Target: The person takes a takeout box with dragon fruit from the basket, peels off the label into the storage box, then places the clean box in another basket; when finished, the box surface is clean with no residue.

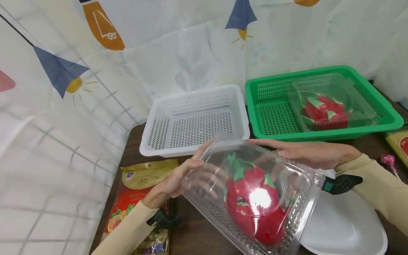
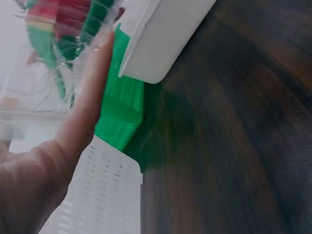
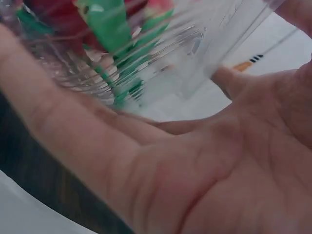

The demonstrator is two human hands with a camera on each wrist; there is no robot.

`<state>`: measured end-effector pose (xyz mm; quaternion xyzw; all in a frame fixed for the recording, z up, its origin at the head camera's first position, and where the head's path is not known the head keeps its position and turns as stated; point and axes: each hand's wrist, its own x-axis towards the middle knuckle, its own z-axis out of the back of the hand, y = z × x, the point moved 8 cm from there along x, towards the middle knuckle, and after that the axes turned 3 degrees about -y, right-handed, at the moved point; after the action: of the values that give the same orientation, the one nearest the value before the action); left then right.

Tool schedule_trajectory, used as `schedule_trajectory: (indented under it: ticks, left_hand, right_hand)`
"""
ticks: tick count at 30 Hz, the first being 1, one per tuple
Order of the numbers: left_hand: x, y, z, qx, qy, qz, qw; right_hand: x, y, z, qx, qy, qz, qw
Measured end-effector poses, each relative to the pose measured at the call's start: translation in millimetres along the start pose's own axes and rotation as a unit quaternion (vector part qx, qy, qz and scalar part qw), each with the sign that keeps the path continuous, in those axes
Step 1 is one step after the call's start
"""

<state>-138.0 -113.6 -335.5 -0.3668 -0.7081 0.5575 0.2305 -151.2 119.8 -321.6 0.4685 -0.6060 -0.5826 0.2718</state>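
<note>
Both hands hold up a clear plastic box (image 1: 210, 159), tilted, with a red toy-like dragon fruit (image 1: 255, 205) with green scales inside. The left hand (image 1: 181, 177) grips its left end, thumb on the edge and fingers seen through the plastic underneath. At the far right side, the right hand (image 1: 312, 154) holds the box between thumb and fingers; part of that hand is hidden behind it. In the left wrist view a finger (image 2: 90, 92) lies along the plastic. The right wrist view shows the box (image 3: 195, 63) resting against the fingers.
A white basket (image 1: 146, 138) stands behind the hands. Beside it, a green basket (image 1: 271, 113) bears another clear box with a dragon fruit. A candy bag (image 1: 127, 198) lies left, a white dish (image 1: 347, 223) sits right, and a lollipop (image 1: 387, 159) lies further right.
</note>
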Motion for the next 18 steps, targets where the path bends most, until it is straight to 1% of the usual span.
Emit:
schedule_trajectory:
  ticks: [2,4,6,8,10,13,18]
  left_hand:
    - [2.9,1.3,-1.0,0.022,0.003,0.015,0.9996]
    - [6.3,2.2,-2.5,0.036,0.013,0.028,0.9989]
    - [9.3,2.4,-3.3,0.041,0.022,0.04,0.9981]
    - [11.9,2.2,-2.9,0.045,0.029,0.047,0.9975]
    - [13.6,1.4,-1.3,0.051,0.032,0.051,0.9969]
    - [15.7,1.7,1.7,0.059,0.031,0.059,0.996]
    - [17.5,4.5,5.3,0.072,0.028,0.076,0.9941]
  right_hand:
    - [-0.9,-2.1,-5.2,-0.027,-0.007,-0.012,0.9995]
    - [-1.6,-5.2,-8.0,-0.07,-0.028,-0.031,0.9967]
    - [-2.4,-8.4,-9.4,-0.111,-0.051,-0.052,0.9911]
    - [-2.6,-9.8,-10.0,-0.143,-0.073,-0.062,0.9851]
    - [-2.5,-10.5,-10.5,-0.157,-0.091,-0.066,0.9813]
    - [-2.4,-10.7,-11.3,-0.151,-0.109,-0.061,0.9807]
    - [-5.5,-13.2,-11.6,-0.155,-0.133,-0.069,0.9765]
